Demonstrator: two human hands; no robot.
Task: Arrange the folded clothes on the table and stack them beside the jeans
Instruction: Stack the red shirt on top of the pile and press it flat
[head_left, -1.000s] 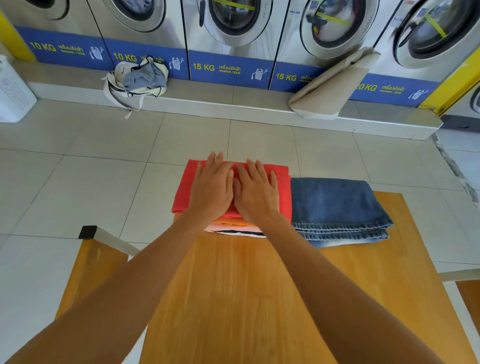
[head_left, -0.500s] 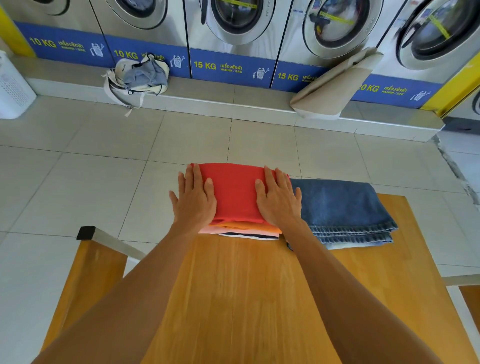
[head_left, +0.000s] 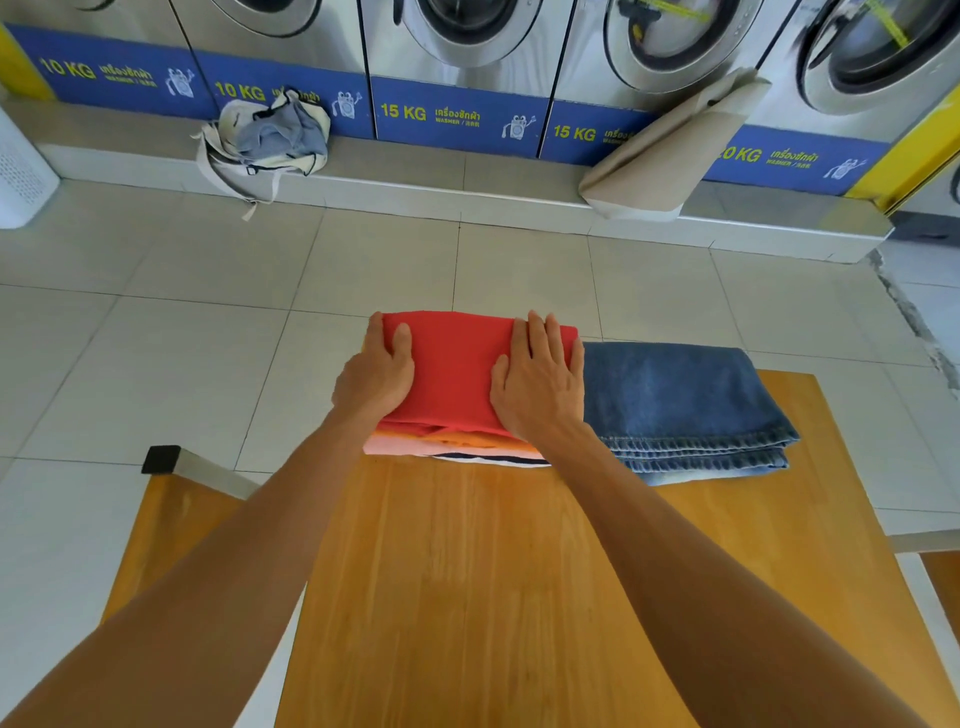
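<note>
A stack of folded clothes sits at the far edge of the wooden table (head_left: 467, 597), with a red garment (head_left: 452, 369) on top and orange, pink and striped layers (head_left: 457, 449) showing beneath. Folded blue jeans (head_left: 680, 405) lie right beside it, touching its right side. My left hand (head_left: 376, 376) rests on the stack's left edge, thumb on top and fingers draped over the side. My right hand (head_left: 537, 384) lies flat on the right part of the red garment, next to the jeans.
A row of washing machines (head_left: 467, 47) stands on a raised step beyond the tiled floor. A cloth bag (head_left: 267, 137) and a beige folded sheet (head_left: 670, 150) lean on that step. A white basket (head_left: 21, 171) stands at far left. A wooden bench (head_left: 171, 514) adjoins the table's left.
My hands have slid apart from the middle of the red garment out to its left and right edges. The stack and jeans have stayed put.
</note>
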